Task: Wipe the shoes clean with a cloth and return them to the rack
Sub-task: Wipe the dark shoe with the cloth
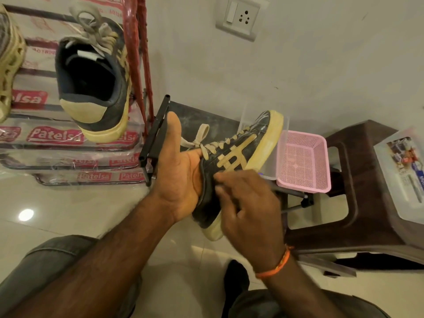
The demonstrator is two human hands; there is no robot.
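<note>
Shoe in hand: dark sneaker with cream sole and stripes, centre of frame, toe pointing to upper right, heel toward the person, held in the air above the floor.
Left hand: left hand has its palm against the collar side of the shoe, thumb straight up; the fingers go behind the shoe out of sight, so it reads as a supporting hold, and I cannot tell how tightly they curl.
Right hand: right hand lies over the outer side near the heel, fingers bent, tips on the dark upper just below the stripes. Motion-blurred.
Cloth: not visible. It could be bunched under the right fingers; cannot tell.
Mate: second sneaker sits on the rack at upper left, opening facing the camera. A tan perforated shoe shows at the left edge.
Nearby: pink basket on a brown stool at right.
Step, my read: wiping the outer side panel, heel end.
How to do it well: keep the left hand firm at the collar so the shoe cannot twist. Stroke heel to toe along the panel, then run the cream sole edge as its own pass. Work around the raised stripes, since grime likely sits in their edges. Rotate the shoe with the left hand rather than reaching round. Keep laces clear of the stroke.
Risk: a loose hold lets the shoe roll under pressure.
</note>
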